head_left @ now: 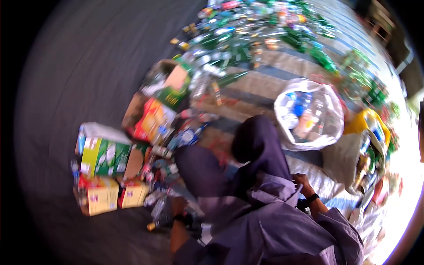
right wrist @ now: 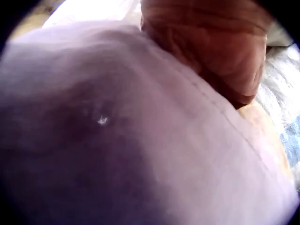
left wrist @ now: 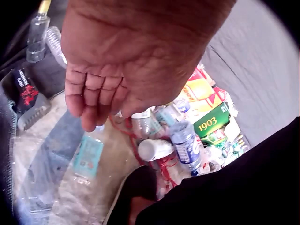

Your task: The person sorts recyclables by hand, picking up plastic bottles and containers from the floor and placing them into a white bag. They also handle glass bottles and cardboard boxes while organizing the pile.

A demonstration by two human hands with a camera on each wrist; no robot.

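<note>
Teal-labelled bottle [left wrist: 88,158], blue-striped mat [head_left: 265,81]

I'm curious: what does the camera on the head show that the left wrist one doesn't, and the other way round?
Only the head view shows the white sack of plastic bottles, the large heap of bottles and the right hand.

Only the left wrist view shows the clear bottle with a turquoise label and a readable "1903" on the green carton.

Both show the left hand, the green carton and the red-and-yellow carton.
</note>
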